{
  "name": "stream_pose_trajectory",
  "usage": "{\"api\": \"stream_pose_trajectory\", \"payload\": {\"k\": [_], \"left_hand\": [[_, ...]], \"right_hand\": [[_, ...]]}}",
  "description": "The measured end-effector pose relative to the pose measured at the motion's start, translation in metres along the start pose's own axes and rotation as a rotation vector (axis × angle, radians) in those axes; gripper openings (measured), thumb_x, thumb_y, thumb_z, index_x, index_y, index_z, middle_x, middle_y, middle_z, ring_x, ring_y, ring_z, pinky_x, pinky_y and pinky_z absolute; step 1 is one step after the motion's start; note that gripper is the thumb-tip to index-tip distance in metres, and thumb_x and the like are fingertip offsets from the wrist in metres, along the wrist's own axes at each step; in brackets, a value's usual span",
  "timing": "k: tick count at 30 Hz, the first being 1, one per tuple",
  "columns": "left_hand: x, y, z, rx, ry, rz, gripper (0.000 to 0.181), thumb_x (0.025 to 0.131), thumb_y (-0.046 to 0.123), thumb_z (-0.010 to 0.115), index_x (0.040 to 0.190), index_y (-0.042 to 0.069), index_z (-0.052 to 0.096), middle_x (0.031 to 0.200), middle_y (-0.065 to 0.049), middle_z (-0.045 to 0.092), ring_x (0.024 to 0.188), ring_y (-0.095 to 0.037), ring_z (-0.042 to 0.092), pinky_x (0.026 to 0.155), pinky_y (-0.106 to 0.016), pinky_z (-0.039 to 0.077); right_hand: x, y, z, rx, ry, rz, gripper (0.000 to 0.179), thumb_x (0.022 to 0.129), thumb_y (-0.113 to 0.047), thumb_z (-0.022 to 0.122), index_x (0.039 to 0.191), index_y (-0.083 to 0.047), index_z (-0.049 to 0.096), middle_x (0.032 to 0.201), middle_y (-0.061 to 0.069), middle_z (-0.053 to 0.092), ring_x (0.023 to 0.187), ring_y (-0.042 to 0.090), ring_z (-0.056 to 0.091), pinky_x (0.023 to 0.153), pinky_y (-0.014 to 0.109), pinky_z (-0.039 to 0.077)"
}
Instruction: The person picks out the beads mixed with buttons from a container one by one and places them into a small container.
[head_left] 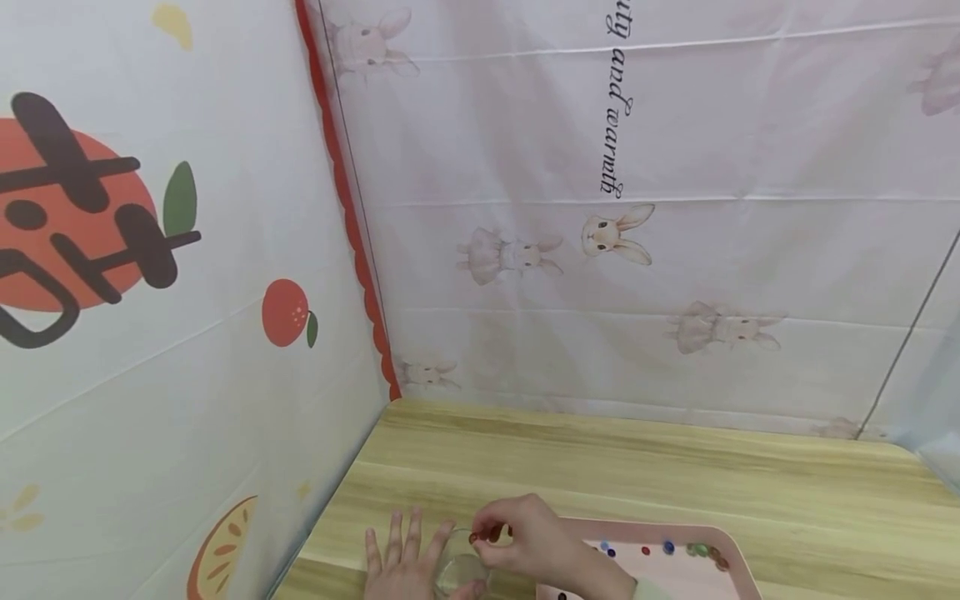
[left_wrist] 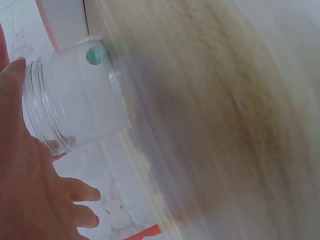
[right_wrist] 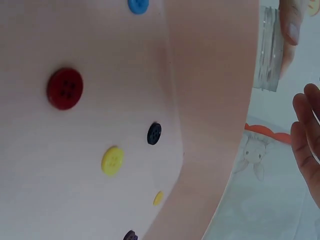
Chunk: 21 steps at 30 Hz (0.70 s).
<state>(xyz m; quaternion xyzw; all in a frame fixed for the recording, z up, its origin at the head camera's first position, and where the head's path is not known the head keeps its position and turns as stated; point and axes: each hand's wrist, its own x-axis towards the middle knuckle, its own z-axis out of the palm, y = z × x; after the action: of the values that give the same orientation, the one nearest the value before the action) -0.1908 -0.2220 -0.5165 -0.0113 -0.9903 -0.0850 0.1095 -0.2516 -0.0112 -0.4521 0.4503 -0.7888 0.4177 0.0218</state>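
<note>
A clear jar (head_left: 461, 569) with a threaded neck stands on the wooden table, its mouth up. My left hand (head_left: 405, 571) holds it at the neck between thumb and index finger, the other fingers spread out. In the left wrist view a green marble (left_wrist: 95, 55) lies at the bottom of the jar (left_wrist: 82, 95). Over the jar's mouth, my right hand (head_left: 528, 537) pinches a small reddish-brown round piece (head_left: 473, 538) at its fingertips. More dark red shows between these fingers, partly hidden. The right wrist view catches the right hand's fingers (right_wrist: 305, 130) beside the jar's neck (right_wrist: 269, 50).
A pink tray (head_left: 738, 575) is at the right, under my right forearm. Red (right_wrist: 65, 88), yellow (right_wrist: 112, 160), black (right_wrist: 154, 133) and blue (right_wrist: 138, 5) buttons lie in it, with green (head_left: 699, 550) and brown pieces along its far side. Printed cloths hang behind and at left.
</note>
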Motion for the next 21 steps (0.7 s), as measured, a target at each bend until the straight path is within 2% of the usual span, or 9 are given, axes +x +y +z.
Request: {"api": "stream_pose_trajectory", "payload": {"k": [4, 10, 15, 21], "left_hand": [[0.000, 0.000, 0.000, 0.010, 0.012, 0.008, 0.097, 0.073, 0.096, 0.033, 0.142, 0.032, 0.054, 0.154, -0.019, 0.041, 0.145, -0.046, 0.029, 0.114, -0.071, 0.007], [0.000, 0.001, -0.001, 0.021, 0.027, 0.028, 0.097, 0.073, 0.096, 0.031, 0.142, 0.031, 0.054, 0.153, -0.020, 0.042, 0.145, -0.047, 0.030, 0.114, -0.072, 0.009], [0.000, 0.002, -0.002, 0.024, 0.012, 0.031, 0.098, 0.072, 0.096, 0.031, 0.143, 0.031, 0.053, 0.153, -0.020, 0.041, 0.145, -0.047, 0.029, 0.114, -0.072, 0.009], [-0.001, 0.002, -0.003, 0.038, -0.005, 0.024, 0.100, 0.072, 0.097, 0.031, 0.143, 0.031, 0.052, 0.154, -0.019, 0.041, 0.145, -0.046, 0.030, 0.114, -0.072, 0.008]], "right_hand": [[0.003, -0.001, 0.003, -0.073, 0.000, -0.053, 0.007, 0.090, -0.012, 0.070, 0.092, -0.019, 0.072, 0.084, -0.018, 0.068, 0.076, -0.006, 0.060, 0.068, 0.009, 0.050], [0.005, -0.002, 0.006, -0.146, -0.041, -0.069, 0.006, 0.090, -0.012, 0.070, 0.093, -0.017, 0.073, 0.085, -0.017, 0.069, 0.076, -0.008, 0.059, 0.068, 0.007, 0.049], [0.005, -0.001, 0.009, -0.193, -0.077, -0.082, 0.005, 0.090, -0.014, 0.071, 0.093, -0.016, 0.075, 0.085, -0.017, 0.070, 0.077, -0.009, 0.060, 0.068, 0.005, 0.048], [0.006, 0.003, 0.014, -0.275, -0.074, -0.121, 0.005, 0.088, -0.016, 0.073, 0.088, -0.021, 0.074, 0.079, -0.020, 0.067, 0.070, -0.007, 0.056, 0.062, 0.002, 0.041]]}}
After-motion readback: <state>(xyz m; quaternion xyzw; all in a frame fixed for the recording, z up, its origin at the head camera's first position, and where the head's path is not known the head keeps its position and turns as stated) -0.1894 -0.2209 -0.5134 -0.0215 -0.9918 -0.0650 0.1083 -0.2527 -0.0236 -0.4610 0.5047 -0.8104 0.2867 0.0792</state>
